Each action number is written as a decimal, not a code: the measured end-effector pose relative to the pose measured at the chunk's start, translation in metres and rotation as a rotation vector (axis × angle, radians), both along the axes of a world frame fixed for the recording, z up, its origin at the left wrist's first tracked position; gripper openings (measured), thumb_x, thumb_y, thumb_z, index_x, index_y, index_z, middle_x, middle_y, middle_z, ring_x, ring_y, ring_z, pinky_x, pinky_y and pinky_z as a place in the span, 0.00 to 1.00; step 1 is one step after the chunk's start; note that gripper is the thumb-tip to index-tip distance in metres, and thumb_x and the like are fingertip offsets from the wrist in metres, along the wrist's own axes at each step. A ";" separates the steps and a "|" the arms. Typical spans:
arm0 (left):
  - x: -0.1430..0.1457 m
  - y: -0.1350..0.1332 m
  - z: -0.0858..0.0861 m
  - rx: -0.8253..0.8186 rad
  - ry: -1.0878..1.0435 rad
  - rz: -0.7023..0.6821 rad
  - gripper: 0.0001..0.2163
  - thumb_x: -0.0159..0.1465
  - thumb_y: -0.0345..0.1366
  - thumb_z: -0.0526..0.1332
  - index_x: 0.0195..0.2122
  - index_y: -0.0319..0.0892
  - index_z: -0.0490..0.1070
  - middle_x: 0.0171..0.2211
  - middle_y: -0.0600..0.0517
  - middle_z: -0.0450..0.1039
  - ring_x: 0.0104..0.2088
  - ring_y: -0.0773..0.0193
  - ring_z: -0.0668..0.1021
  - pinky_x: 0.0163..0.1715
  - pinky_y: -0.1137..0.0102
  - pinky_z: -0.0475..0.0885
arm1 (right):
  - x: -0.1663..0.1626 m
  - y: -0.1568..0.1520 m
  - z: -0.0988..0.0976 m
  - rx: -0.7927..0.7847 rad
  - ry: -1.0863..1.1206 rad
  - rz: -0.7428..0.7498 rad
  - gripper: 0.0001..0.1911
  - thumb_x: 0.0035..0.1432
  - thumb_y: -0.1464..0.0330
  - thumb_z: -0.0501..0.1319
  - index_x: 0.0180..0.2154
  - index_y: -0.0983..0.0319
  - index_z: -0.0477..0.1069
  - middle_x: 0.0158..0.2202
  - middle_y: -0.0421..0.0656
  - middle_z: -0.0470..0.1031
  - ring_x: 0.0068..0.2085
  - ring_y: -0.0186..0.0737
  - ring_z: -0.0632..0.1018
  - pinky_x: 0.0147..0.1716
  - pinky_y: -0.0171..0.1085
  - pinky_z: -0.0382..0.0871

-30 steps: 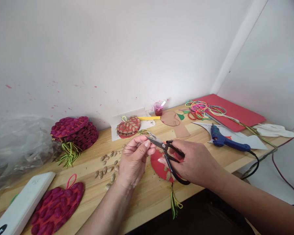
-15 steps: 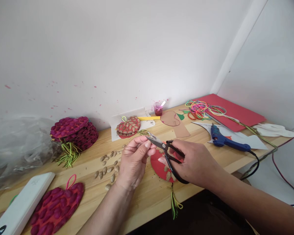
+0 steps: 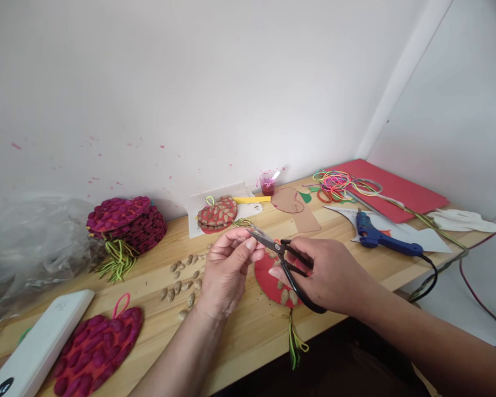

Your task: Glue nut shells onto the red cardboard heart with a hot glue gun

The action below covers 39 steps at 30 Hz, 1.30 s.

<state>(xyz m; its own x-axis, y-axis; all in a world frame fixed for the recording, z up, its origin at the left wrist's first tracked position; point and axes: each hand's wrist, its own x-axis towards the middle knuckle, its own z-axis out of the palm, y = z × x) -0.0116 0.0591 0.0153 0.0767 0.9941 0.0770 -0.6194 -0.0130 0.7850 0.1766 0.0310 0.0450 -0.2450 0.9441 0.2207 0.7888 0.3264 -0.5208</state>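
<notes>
My right hand [image 3: 322, 270] is closed around the handles of black-handled scissors [image 3: 288, 263], whose blades point up and left. The blade tips meet the fingers of my left hand [image 3: 231, 259], which is closed in a pinch; whatever small thing it holds is hidden. Behind the scissors lies a red card disc [image 3: 268, 281] with several tan peanut shells on it, partly covered by my right hand. A green and yellow yarn tassel [image 3: 293, 342] hangs from that disc over the table's front edge. Loose peanut shells [image 3: 186, 285] are scattered left of my left hand.
A stack of purple-studded discs [image 3: 124, 220] and a plastic bag [image 3: 37, 248] stand back left. Front left are a purple-studded disc [image 3: 99, 344] and a white power bank [image 3: 45, 342]. A blue glue gun [image 3: 384, 237], tangled cords [image 3: 339, 184] and red card [image 3: 397, 182] lie right.
The scissor handles have swung slightly wider apart, the lower one moving down and right. My left hand keeps its pinch at the blade tips, nearly still.
</notes>
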 end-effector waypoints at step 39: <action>0.000 0.000 0.001 -0.048 0.025 -0.005 0.13 0.50 0.33 0.78 0.33 0.42 0.77 0.26 0.56 0.78 0.26 0.72 0.80 0.28 0.81 0.78 | 0.003 0.002 0.000 0.004 -0.016 -0.010 0.20 0.58 0.53 0.63 0.24 0.58 0.61 0.20 0.36 0.66 0.22 0.33 0.63 0.24 0.34 0.52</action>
<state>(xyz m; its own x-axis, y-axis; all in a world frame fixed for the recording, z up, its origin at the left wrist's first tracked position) -0.0116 0.0588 0.0161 0.0826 0.9962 0.0273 -0.5999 0.0278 0.7996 0.1796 0.0327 0.0454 -0.2393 0.9455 0.2207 0.7999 0.3209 -0.5071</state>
